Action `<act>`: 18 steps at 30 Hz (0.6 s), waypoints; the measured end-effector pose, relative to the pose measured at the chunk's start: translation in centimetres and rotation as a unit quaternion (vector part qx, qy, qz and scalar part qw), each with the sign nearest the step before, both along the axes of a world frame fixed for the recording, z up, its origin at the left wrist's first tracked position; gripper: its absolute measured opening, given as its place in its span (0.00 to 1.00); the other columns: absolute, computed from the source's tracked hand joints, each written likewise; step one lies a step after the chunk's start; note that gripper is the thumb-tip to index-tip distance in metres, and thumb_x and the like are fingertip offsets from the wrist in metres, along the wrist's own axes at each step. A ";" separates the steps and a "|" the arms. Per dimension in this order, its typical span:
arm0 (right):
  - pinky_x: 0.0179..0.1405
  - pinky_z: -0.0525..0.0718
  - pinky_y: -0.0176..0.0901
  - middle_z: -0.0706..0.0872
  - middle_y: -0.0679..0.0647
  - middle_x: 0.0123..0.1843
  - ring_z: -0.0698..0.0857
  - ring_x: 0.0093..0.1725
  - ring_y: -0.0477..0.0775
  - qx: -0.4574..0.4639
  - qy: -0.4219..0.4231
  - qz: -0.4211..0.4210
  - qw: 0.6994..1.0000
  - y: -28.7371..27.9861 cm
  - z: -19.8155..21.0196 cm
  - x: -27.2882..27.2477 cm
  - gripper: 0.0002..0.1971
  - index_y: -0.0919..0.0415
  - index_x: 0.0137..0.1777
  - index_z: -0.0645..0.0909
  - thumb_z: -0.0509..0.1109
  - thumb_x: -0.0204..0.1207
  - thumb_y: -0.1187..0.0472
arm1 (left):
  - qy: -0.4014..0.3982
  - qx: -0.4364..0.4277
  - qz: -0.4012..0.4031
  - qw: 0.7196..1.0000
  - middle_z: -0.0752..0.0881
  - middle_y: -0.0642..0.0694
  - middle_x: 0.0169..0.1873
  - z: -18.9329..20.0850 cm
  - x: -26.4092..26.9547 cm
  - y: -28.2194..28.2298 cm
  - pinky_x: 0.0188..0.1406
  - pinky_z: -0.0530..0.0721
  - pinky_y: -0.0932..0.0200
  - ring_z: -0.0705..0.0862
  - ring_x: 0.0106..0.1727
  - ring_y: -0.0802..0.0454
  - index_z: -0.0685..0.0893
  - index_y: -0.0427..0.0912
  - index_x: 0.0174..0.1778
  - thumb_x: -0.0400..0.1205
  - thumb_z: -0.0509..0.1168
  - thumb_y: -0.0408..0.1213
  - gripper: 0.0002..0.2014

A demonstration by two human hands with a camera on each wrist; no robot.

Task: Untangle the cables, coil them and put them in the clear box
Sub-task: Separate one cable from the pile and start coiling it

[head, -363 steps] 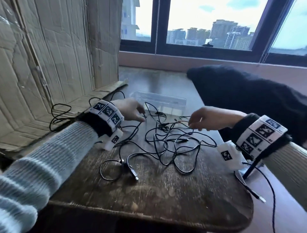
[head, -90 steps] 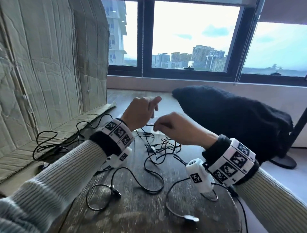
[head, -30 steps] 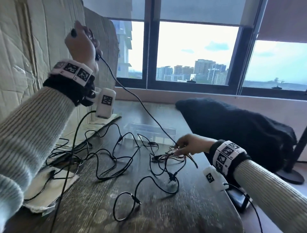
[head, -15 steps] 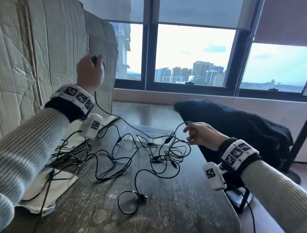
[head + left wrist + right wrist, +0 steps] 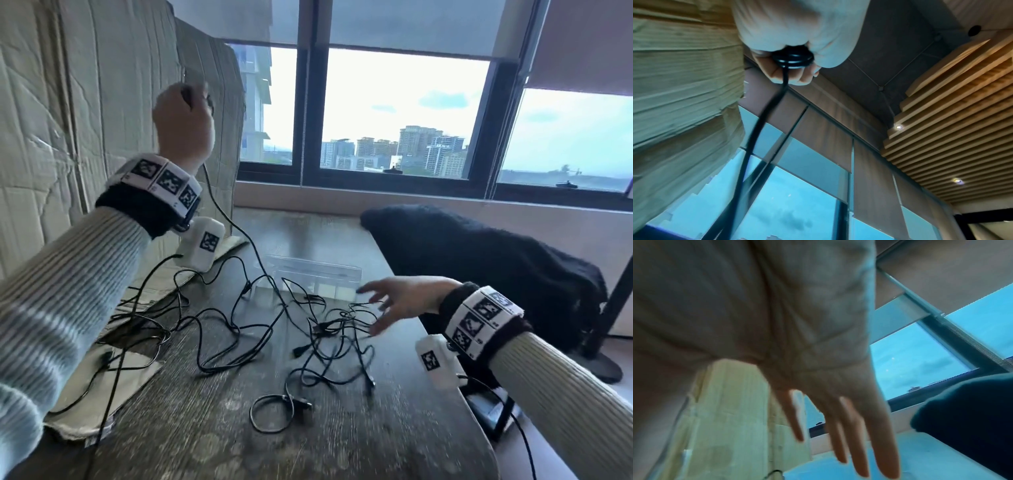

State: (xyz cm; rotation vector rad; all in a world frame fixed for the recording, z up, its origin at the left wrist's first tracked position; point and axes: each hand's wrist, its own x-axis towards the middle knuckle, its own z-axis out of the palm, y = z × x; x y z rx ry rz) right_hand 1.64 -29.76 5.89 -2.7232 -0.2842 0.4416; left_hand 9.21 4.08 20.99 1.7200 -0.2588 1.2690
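A wall of creased cardboard (image 5: 85, 113) fills the left of the frame. In front of it, in the upper left, the person's left hand (image 5: 183, 120) is raised in a fist around a black cable (image 5: 239, 233); the left wrist view shows a few turns of that cable (image 5: 791, 60) wound into a small coil inside the curled fingers (image 5: 777, 74), with one strand hanging down from it. In the head view the strand falls down and to the right to the dark wooden table (image 5: 239, 428), where it joins a loose tangle of black cables (image 5: 325, 335) spread across the middle of the frame. Just behind the tangle, at centre, the clear box (image 5: 315, 274) stands on the table; whether any cable lies inside it is hard to tell. Right of centre the right hand (image 5: 400, 301) hovers low over the tangle, palm down, fingers straight and spread, holding nothing; the right wrist view shows the same splayed fingers (image 5: 849, 426). A black garment (image 5: 479, 267) lies at the right, beneath the windows (image 5: 394, 113).
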 end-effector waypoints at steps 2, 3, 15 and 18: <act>0.64 0.79 0.43 0.73 0.49 0.73 0.78 0.65 0.51 0.028 -0.110 0.009 0.994 3.0 0.5 -0.1 0.40 0.49 0.78 0.67 0.77 0.68 0.42 | -0.029 0.013 -0.030 0.999 0.77 0.54 0.23 0.8 -1.0 -2.1 0.31 0.77 0.54 0.77 0.24 0.51 0.72 0.54 0.25 0.84 0.54 0.45 0.19; 0.63 0.77 0.42 0.72 0.49 0.74 0.77 0.62 0.49 0.035 -0.143 0.029 0.989 4.5 0.4 0.0 0.39 0.51 0.79 0.67 0.75 0.70 0.40 | -0.042 0.019 -0.043 0.998 0.77 0.54 0.24 1.2 -1.6 -3.0 0.30 0.78 0.54 0.76 0.24 0.52 0.72 0.54 0.25 0.84 0.54 0.45 0.19; 0.35 0.85 0.32 0.84 0.51 0.37 0.82 0.34 0.47 0.269 -0.162 0.008 0.949 9.9 4.2 1.0 0.08 0.62 0.48 0.83 0.63 0.83 0.65 | -0.008 0.152 -0.138 0.979 0.70 0.54 0.19 1.3 -6.2 -4.5 0.19 0.68 0.70 0.69 0.17 0.61 0.69 0.50 0.24 0.86 0.54 0.44 0.22; 0.62 0.84 0.58 0.87 0.65 0.50 0.87 0.51 0.63 0.385 -0.209 -0.021 0.899 9.3 8.6 0.0 0.07 0.55 0.42 0.82 0.67 0.78 0.66 | 0.063 0.206 -0.140 0.966 0.72 0.50 0.22 -2.2 -5.1 -5.2 0.22 0.71 0.68 0.71 0.21 0.56 0.72 0.48 0.27 0.88 0.54 0.43 0.21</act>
